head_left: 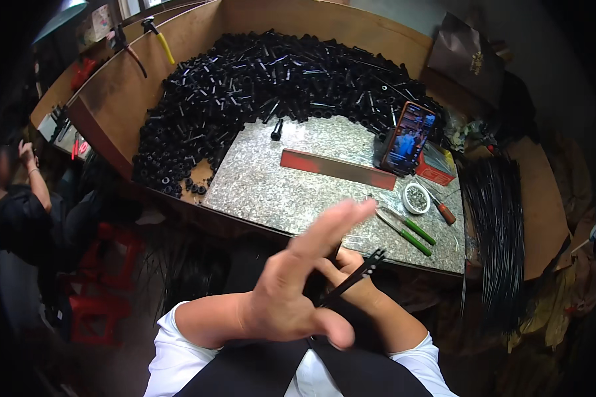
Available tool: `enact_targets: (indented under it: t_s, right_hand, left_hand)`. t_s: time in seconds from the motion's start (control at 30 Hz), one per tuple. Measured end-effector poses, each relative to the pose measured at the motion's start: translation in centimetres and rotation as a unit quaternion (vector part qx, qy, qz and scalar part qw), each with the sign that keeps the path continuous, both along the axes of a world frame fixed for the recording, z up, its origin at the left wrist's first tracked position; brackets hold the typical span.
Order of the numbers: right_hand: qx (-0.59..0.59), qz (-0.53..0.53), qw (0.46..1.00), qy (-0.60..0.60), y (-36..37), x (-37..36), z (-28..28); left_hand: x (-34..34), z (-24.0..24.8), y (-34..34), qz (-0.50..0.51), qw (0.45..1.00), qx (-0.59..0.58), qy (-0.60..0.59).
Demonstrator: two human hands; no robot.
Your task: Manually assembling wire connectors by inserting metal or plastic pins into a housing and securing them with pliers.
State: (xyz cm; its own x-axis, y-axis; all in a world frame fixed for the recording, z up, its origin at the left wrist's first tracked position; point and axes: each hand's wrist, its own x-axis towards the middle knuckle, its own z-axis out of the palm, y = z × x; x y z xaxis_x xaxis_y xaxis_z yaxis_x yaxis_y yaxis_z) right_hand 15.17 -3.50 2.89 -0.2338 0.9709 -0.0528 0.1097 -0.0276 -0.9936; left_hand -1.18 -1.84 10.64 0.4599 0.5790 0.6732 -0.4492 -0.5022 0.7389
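Observation:
My left hand (288,274) is raised above the table's front edge, its fingers stretched out and the thumb apart, with nothing in it. Behind it, partly hidden, my right hand (347,264) has curled fingers. A slim black part (352,276) with small pronged, shiny bits at its upper end slants across in front of my right wrist and appears to be gripped by that hand; its lower end is hidden by my left hand. Just beyond lies a green-handled hand tool (414,237) on the speckled tabletop (251,192).
A big heap of black parts (271,76) fills the back, inside a wooden rim (106,126). A red-edged bar (338,169), phone (409,139), white tub (416,198) and screwdriver (446,213) lie ahead. Black strands (493,231) hang right. Another person (30,212) sits left, near red stools (99,317).

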Motion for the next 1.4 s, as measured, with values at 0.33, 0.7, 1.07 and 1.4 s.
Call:
enact_targets:
  t_s: [0.33,0.7,1.07,1.4]
  right_hand:
    - [-0.025,-0.06,0.997,0.036,-0.3,0.5,-2.3]
    - [0.025,-0.02,0.999,0.02,-0.1,-0.2,-1.6]
    - [0.033,-0.012,0.999,0.042,-0.2,-0.2,-1.8]
    - [0.061,-0.007,0.998,0.015,0.3,0.1,-2.4]
  left_hand:
    - [0.6,-10.7,1.2,0.088,0.913,-0.396,-0.051]
    - [1.9,-10.2,1.3,0.171,0.93,-0.318,-0.063]
    - [2.5,-10.0,0.9,0.156,0.891,-0.404,-0.133]
    - [1.9,-10.9,1.3,0.166,0.924,-0.338,-0.067]
